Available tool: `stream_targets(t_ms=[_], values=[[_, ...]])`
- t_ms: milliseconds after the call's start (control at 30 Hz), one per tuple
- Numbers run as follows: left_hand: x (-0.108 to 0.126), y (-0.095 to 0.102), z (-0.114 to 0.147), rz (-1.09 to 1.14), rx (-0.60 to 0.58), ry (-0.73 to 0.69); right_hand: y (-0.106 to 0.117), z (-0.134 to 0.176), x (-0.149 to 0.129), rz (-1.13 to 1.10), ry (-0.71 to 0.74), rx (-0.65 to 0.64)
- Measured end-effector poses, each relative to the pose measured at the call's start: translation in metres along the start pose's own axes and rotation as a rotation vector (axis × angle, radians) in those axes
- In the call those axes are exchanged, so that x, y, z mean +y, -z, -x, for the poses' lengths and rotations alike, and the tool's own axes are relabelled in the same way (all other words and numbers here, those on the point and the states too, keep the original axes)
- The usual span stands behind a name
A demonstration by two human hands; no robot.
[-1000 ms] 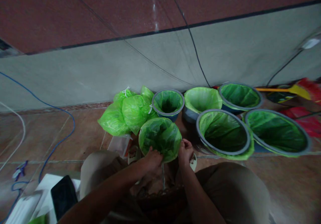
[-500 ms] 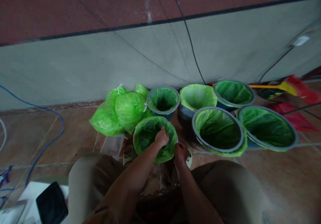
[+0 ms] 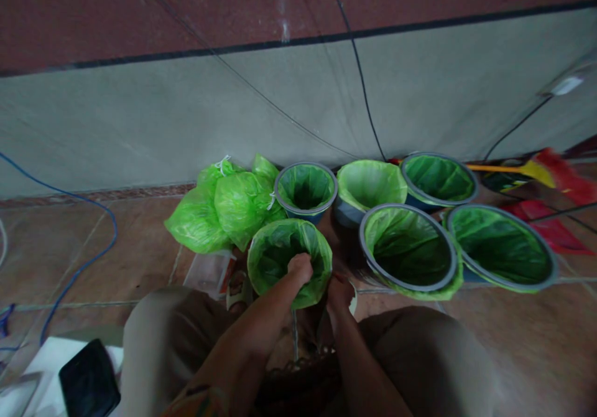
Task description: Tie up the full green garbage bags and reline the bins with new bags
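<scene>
Liner (image 3: 275, 243): thin, see-through light-green plastic, opened into a round mouth; wrinkled walls, brighter along the edge and darker toward the bottom.
Place: near middle of the scene, just beyond and between the knees (image 3: 168, 333); whatever lies beneath the liner is hidden.
Left hand (image 3: 300, 269): reaching inside the mouth, right of its middle, knuckles bent; its fingertips are hidden, so I cannot tell whether they pinch the plastic.
Right hand (image 3: 339, 292): at the outer right edge, low and in shadow; I cannot tell how its fingers are set.
Far edge: a small grey-rimmed bin (image 3: 305, 188) just beyond, lined in green.
Left edge: tied green bags (image 3: 228, 208) far left of the mouth, with a clear flat box (image 3: 209, 272) nearer, beside it.
Right edge: a large grey-rimmed bin (image 3: 408, 246), the right hand near the narrow gap before it.
Room: the widest stretch of tile floor (image 3: 144, 243) runs left from the bags to the blue cable (image 3: 96, 258); on the near side, the knees frame a small gap.
</scene>
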State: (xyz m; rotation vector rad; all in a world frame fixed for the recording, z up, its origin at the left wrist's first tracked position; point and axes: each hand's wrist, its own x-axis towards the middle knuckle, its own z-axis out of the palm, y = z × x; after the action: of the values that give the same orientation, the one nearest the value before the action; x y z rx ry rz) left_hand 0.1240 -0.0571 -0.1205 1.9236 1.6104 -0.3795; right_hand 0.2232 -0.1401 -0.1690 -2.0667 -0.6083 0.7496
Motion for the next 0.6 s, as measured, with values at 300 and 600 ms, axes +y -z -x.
stream_targets(t_ms=[300, 600], values=[[-0.003, -0.002, 0.004, 0.015, -0.077, -0.001, -0.009, -0.055, -0.076, -0.102, 0.186, -0.006], [0.000, -0.010, 0.005, 0.016, -0.104, -0.001, -0.071, -0.110, -0.099, 0.072, 0.213, -0.288]])
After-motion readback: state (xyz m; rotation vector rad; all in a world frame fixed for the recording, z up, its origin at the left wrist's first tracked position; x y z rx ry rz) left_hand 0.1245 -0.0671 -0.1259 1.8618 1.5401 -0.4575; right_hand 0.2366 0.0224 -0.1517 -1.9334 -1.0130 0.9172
